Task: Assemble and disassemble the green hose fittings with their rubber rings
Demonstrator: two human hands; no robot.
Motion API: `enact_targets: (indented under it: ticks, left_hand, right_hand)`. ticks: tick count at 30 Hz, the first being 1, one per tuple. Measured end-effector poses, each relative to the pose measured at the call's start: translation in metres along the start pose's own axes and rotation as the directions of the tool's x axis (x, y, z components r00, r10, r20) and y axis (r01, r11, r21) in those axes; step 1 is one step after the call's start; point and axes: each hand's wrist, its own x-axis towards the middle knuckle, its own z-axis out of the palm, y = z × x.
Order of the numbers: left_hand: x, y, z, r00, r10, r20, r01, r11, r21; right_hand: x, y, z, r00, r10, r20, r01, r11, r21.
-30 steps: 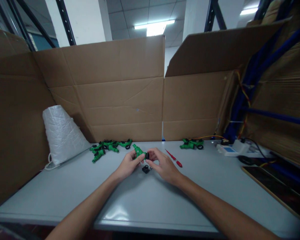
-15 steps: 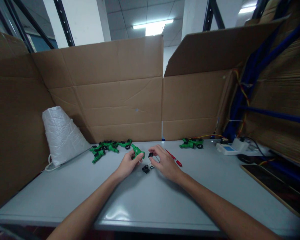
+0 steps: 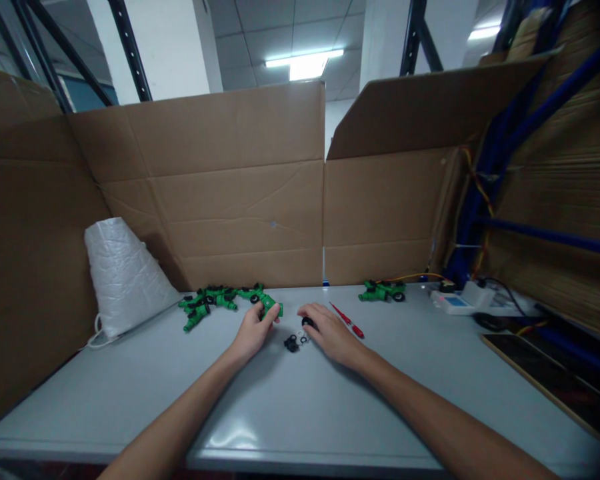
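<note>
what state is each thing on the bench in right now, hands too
left hand: closed around the green fitting, held just above the table
right hand: fingertips down on a small black part
loose black and white rings: lying between the hands
green fittings pile: lying untouched
red screwdriver: lying flat
white bag: standing upright

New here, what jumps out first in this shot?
Two hands at table centre: the left hand grips a green plastic fitting, the right hand rests on a small black part. Behind-left lies a pile of green fittings beside a white wrapped cone; a red screwdriver lies right.
</note>
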Motion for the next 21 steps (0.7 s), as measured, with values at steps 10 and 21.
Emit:
enact_targets:
  ticks: [10, 21]
  left_hand:
    - [-0.001, 0.001, 0.001, 1.0, -0.005, 0.016, 0.005, 1.0, -0.019]
    - [0.0, -0.003, 0.0, 1.0, 0.019, 0.002, -0.019, 1.0, -0.016]
  right_hand:
    - [0.0, 0.004, 0.002, 1.0, -0.008, 0.026, 0.01, 0.998, -0.06]
    - [-0.003, -0.002, 0.0, 0.999, 0.028, 0.04, -0.019, 0.98, -0.199]
